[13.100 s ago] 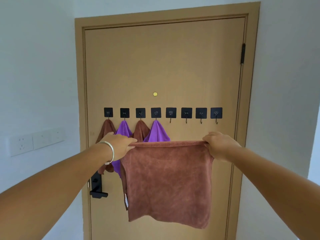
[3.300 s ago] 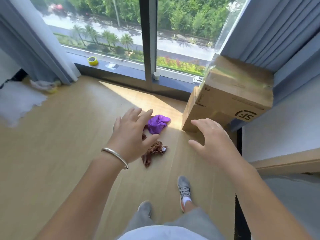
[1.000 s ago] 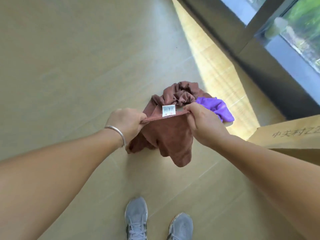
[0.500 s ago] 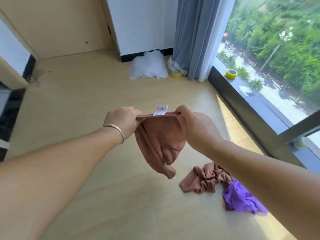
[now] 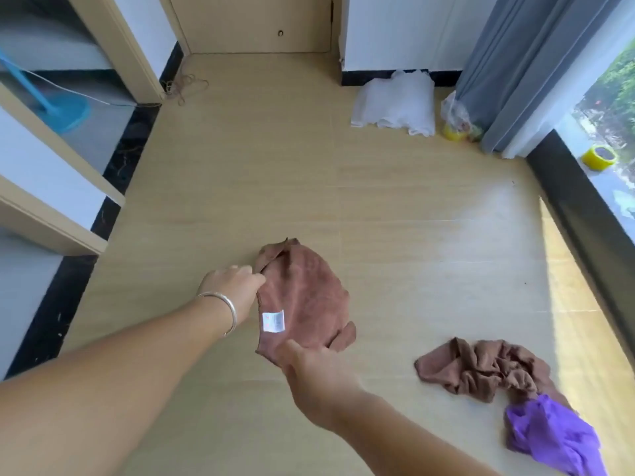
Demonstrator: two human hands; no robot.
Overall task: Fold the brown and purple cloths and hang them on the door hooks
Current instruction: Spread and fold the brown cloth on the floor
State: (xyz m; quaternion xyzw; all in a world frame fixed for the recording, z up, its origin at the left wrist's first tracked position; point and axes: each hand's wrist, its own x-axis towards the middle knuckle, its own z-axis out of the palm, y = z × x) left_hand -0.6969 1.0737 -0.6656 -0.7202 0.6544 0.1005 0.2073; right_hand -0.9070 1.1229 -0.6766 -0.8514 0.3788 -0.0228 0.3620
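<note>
A brown cloth (image 5: 305, 297) with a white label hangs stretched between both hands above the wooden floor. My left hand (image 5: 233, 290), with a silver bangle on the wrist, pinches its far edge. My right hand (image 5: 312, 369) grips its near corner from below. A second brown cloth (image 5: 481, 369) lies crumpled on the floor to the right. A crumpled purple cloth (image 5: 553, 438) lies right against it, nearer the bottom right corner. The door hooks are out of view.
A white bag (image 5: 395, 101) and a small clear bag lie by the grey curtain (image 5: 522, 63) at the back. A yellow tape roll (image 5: 599, 156) sits on the window sill at right. White shelving (image 5: 51, 173) lines the left side. A closed door (image 5: 251, 22) is straight ahead.
The view has turned from the window toward the room's door. My hands have spread apart, so the bunched brown cloth now hangs more open. The floor pile has shifted to the right.
</note>
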